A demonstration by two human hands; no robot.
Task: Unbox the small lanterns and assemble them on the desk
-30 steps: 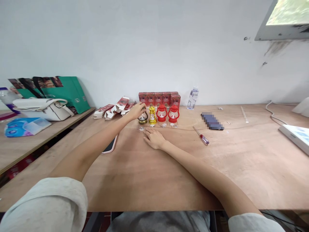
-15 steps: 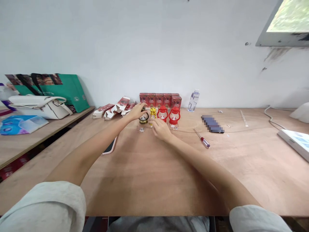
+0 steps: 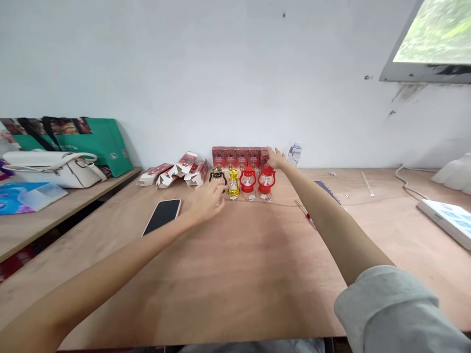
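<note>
My left hand [image 3: 206,200] is low over the table, fingers apart, in front of a dark bronze mini lantern [image 3: 218,172] and partly covering it. Nothing shows in its grasp. To its right stand a gold mini lantern [image 3: 233,183] and two red mini lanterns [image 3: 248,179], upright in a row. Small clear packets with white pieces [image 3: 265,198] lie before them. My right hand [image 3: 276,158] reaches to the right end of a row of small red boxes [image 3: 242,158], its fingers closed about the end box [image 3: 264,159]; the fingertips are partly hidden.
Opened red-and-white cartons [image 3: 176,169] lie left of the lanterns. A phone [image 3: 162,215] is nearer me. Right are a water bottle [image 3: 295,153], a screwdriver [image 3: 304,212] and a dark blue item [image 3: 325,190] partly behind my forearm. A white handbag [image 3: 55,166] sits far left.
My right hand has left the gold lantern and moved right and back to the end box. My left hand has come down and toward me from the bronze lantern's top. The view has shifted slightly.
</note>
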